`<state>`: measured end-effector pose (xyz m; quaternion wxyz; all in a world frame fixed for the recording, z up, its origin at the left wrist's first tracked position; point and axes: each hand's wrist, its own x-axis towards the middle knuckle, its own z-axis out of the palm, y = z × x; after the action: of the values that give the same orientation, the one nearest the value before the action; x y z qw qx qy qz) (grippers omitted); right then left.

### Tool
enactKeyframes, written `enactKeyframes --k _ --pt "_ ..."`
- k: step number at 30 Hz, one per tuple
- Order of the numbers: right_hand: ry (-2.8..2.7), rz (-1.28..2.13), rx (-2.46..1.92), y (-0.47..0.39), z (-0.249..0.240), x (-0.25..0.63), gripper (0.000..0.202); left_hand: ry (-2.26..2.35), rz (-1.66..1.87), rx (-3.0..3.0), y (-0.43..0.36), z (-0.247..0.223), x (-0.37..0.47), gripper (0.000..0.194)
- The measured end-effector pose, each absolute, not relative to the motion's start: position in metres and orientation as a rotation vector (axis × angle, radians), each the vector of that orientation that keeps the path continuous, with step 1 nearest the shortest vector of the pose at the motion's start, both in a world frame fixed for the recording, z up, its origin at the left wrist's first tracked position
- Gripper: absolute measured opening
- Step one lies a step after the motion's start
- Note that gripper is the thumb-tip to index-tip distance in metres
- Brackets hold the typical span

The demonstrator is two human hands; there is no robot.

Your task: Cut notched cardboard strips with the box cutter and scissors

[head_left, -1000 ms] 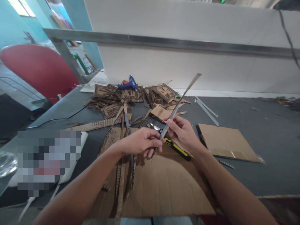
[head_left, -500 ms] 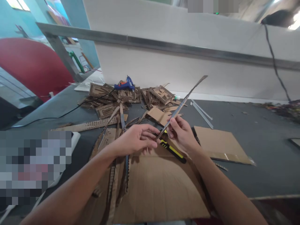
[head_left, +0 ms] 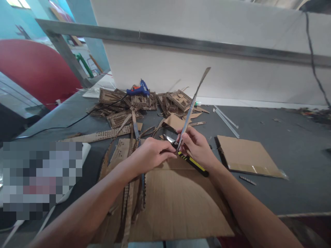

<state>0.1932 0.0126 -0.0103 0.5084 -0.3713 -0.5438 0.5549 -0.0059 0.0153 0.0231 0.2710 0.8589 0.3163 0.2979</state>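
Observation:
A long thin cardboard strip (head_left: 190, 109) rises from between my two hands, its upper end narrow and twisted. My right hand (head_left: 196, 146) is closed around its lower part. My left hand (head_left: 157, 154) pinches at the strip's bottom end, fingers pressed together. Just beneath both hands lies a black and yellow tool (head_left: 195, 166), with a metal blade (head_left: 169, 138) showing beyond my fingers. A large cardboard sheet (head_left: 181, 206) lies under my hands, and several loose corrugated strips (head_left: 129, 203) run along its left part.
Behind are piled small corrugated frames (head_left: 116, 119) with a blue glue gun (head_left: 139, 89) on top, its cord running left. A flat cardboard piece (head_left: 248, 155) and clear sticks (head_left: 226, 121) lie to the right. A blurred-out object (head_left: 86, 151) is at the left.
The strip now stands more upright, its tip shifted left and up. The fingers of my left hand have drawn together at its lower end. The blade is now more visible.

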Motion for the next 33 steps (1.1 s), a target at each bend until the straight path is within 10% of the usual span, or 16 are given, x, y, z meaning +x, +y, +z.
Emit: enactKeyframes --k 33 --pt "-1.004 1.178 -0.979 0.011 -0.004 0.184 0.054 0.909 0.856 2.485 0.013 0.026 -0.007 0.008"
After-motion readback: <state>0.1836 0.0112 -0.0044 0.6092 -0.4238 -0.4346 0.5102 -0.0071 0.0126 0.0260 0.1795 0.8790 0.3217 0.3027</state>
